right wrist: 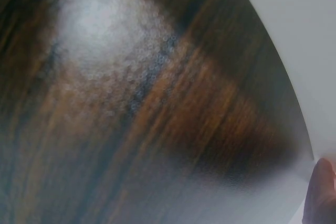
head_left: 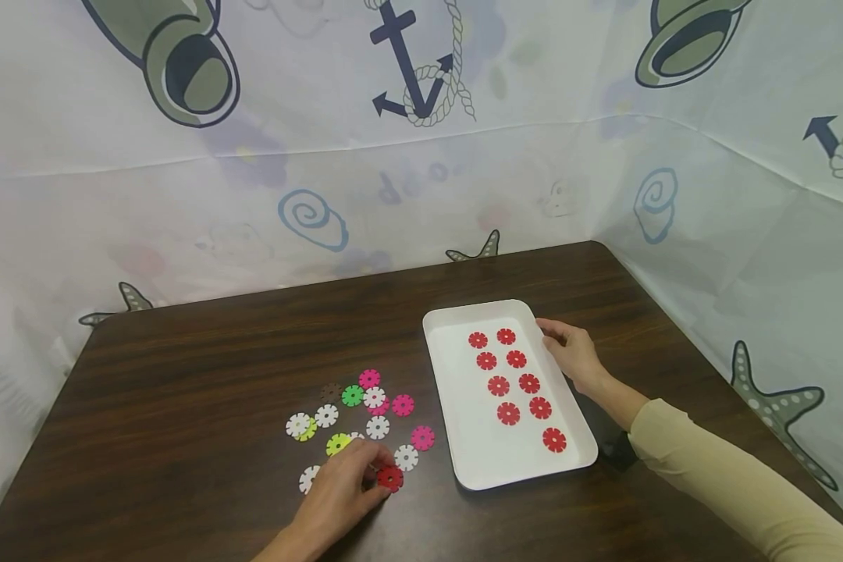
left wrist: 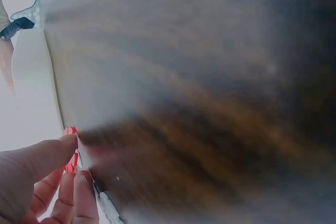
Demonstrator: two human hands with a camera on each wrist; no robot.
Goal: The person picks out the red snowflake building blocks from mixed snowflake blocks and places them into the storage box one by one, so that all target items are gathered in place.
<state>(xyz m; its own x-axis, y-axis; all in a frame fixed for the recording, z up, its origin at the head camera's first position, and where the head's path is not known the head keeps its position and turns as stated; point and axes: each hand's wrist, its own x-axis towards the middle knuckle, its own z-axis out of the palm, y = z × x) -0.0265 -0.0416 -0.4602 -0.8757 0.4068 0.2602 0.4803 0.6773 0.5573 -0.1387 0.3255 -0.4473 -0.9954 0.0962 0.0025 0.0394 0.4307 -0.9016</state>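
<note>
My left hand (head_left: 347, 484) pinches a red notched disc (head_left: 391, 478) between thumb and fingers, low over the table at the front of a scatter of discs. The left wrist view also shows this red disc (left wrist: 70, 163) at the fingertips. My right hand (head_left: 574, 357) grips the right rim of a white tray (head_left: 457, 437), its fingertips at the edge. Inside the tray, several red notched discs (head_left: 499, 385) lie flat in two columns, the lowest one (head_left: 554, 440) without a neighbour on its left. Only the tip of a right-hand finger (right wrist: 321, 190) shows in the right wrist view.
Left of the tray, loose notched discs lie on the dark wooden table (head_left: 183, 406): several white (head_left: 377, 427) and pink (head_left: 422, 438), a green (head_left: 353, 396), a brown (head_left: 331, 392) and yellow ones (head_left: 337, 444), some overlapping. A printed cloth (head_left: 393, 195) hangs behind the table.
</note>
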